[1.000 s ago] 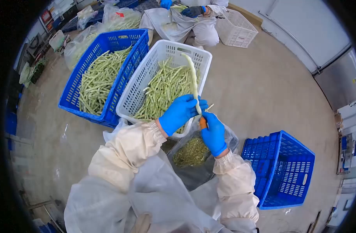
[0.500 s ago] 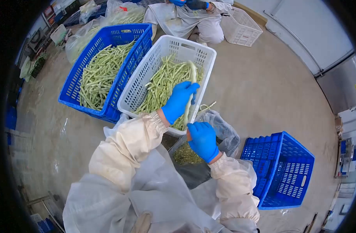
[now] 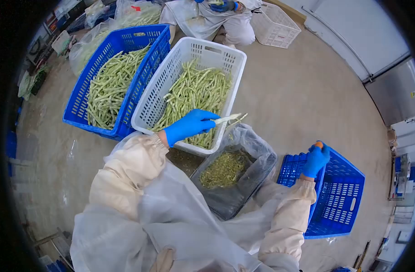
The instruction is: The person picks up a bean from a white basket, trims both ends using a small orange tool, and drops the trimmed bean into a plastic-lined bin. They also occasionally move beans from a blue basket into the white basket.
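My left hand (image 3: 192, 125), in a blue glove, is closed on a pale bean (image 3: 228, 118) at the near right rim of the white crate (image 3: 238, 84). Green beans (image 3: 196, 93) lie in that crate. Over the left edge of the blue crate on the right (image 3: 348, 181) is my right hand (image 3: 317, 159), also gloved, its fingers curled with an orange-brown spot at the fingertips. What it holds, if anything, I cannot make out. Between my hands a bag-lined bin (image 3: 264, 158) holds small green scraps (image 3: 223, 170).
A blue crate of cut beans (image 3: 76, 106) stands left of the white one. Beyond them another person (image 3: 207, 20) sits near an empty white crate (image 3: 280, 27). Plastic bags of beans (image 3: 137, 16) lie at the upper left.
My right hand has moved from beside the white crate out to the right blue crate. My left hand has come down and left; the long pale bean no longer lies across the white crate.
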The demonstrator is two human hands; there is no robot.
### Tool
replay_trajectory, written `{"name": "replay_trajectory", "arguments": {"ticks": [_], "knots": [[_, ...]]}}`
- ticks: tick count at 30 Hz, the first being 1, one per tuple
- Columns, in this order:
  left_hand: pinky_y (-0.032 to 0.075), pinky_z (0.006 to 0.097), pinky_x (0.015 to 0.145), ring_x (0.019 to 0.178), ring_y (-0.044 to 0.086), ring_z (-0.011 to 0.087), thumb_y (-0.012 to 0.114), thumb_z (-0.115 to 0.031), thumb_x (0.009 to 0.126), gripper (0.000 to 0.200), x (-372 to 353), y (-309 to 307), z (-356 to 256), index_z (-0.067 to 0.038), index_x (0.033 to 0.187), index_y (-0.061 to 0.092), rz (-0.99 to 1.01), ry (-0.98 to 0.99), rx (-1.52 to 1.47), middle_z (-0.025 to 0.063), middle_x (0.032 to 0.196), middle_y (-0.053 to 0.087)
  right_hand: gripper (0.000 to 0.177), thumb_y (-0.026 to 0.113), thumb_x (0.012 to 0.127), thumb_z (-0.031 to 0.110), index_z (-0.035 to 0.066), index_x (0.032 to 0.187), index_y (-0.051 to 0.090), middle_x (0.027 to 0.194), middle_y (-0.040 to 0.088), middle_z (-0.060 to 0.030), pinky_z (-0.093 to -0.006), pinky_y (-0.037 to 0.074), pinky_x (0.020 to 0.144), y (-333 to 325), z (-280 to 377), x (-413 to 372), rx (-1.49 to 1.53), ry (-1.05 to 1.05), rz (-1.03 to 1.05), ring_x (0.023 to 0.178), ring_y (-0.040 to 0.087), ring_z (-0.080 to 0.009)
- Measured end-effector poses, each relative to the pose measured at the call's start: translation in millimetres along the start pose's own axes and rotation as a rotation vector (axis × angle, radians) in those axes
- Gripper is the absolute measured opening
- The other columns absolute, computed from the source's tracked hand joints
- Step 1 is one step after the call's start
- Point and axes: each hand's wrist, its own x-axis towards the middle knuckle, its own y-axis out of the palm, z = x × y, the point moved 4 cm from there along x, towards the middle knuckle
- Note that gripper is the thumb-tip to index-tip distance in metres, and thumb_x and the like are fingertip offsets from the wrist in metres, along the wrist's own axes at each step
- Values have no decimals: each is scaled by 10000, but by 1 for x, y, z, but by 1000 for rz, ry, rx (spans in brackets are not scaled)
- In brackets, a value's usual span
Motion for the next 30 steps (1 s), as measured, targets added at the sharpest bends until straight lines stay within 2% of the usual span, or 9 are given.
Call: {"name": "replay_trajectory", "arguments": {"ticks": [2,8,11,18,20,23,26,27,30], "knots": [[413,213,519,549,493,59,559,-162,862,253,-5,-2,1,-41,1071,633,39,-79,-123,-6,668,569,64,544,782,31,-11,806,584,622,549,-55,-302,444,528,13,-60,7,-466,-243,324,581,549,-180],[435,220,545,578,514,65,539,-153,873,250,-12,12,-13,-21,1070,620,252,-26,-157,7,691,586,319,552,843,41,30,1161,537,988,593,-117,-292,448,800,102,14,-111,58,-359,901,918,576,-185],[437,219,551,588,519,69,538,-156,878,245,-9,13,-10,-22,1065,621,279,-21,-192,10,705,592,255,542,863,58,23,1115,557,920,608,-106,-294,459,775,112,22,-116,65,-369,1049,876,588,-187],[432,217,553,601,507,59,565,-160,871,250,-9,14,-12,-21,1070,624,144,-15,-122,-4,707,580,169,499,897,86,-9,1012,580,837,606,-72,-266,453,733,112,22,-120,-136,-346,1047,782,553,-120],[432,217,557,603,505,55,568,-156,870,244,-7,22,-11,-19,1063,627,90,5,-68,-11,696,574,140,519,887,107,12,965,587,761,596,-56,-269,448,636,111,28,-121,-21,-115,892,698,548,-133],[439,218,603,688,525,61,560,-159,881,272,-5,47,-7,2,1097,597,56,21,-256,2,784,587,145,516,892,132,18,935,594,749,594,-37,-265,436,597,119,33,-125,598,159,728,658,524,-114],[464,276,727,834,527,122,538,-165,902,325,3,58,11,20,1168,505,113,-36,-790,47,978,562,137,533,867,128,13,912,594,687,575,-50,-284,432,564,129,38,-135,597,269,795,620,519,-121],[464,276,727,834,527,122,538,-165,902,325,7,42,12,20,1168,505,103,-31,-791,47,978,562,137,533,867,128,13,912,594,687,575,-50,-284,432,564,130,29,-135,598,266,807,620,519,-121],[469,294,723,796,536,153,524,-194,912,256,-3,-52,4,-20,1100,524,-291,316,-757,36,904,549,131,568,784,122,8,842,593,685,585,-182,-365,445,565,130,-2,-154,-181,-355,1099,625,594,-258]]}}
